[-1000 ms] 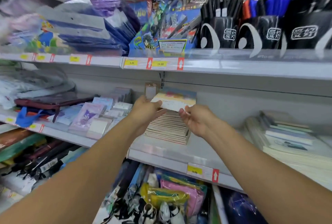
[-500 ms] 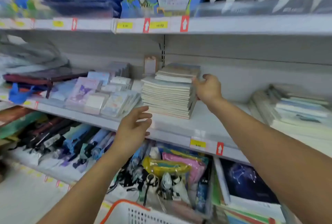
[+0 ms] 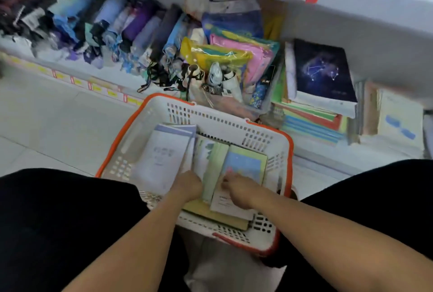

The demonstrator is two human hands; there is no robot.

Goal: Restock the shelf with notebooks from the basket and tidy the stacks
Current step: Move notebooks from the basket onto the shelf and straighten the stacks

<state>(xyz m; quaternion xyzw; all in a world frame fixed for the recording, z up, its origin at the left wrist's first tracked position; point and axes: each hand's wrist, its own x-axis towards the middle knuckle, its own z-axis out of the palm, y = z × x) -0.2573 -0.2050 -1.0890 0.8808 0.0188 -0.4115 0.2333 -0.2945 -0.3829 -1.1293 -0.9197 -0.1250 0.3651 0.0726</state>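
Reaching into basket (image 3: 284, 151) — left hand (image 3: 187, 186) | right hand (image 3: 239, 190) — on notebooks (image 3: 243, 167)

Both forearms reach down and forward; left hand (image 3: 187, 185) and right hand (image 3: 239, 190) close together, fingers curled.

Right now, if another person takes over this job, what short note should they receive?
Left hand: down in the basket, fingers hidden among the notebooks, so its grip cannot be told.
Right hand: curled on the green-edged notebook with the blue cover.
Basket: on the floor between the knees, several notebooks inside.
Done: cannot be judged here; the target shelf is out of view.
Left: lift this notebook out, shelve it, then the rest, and square the stacks.
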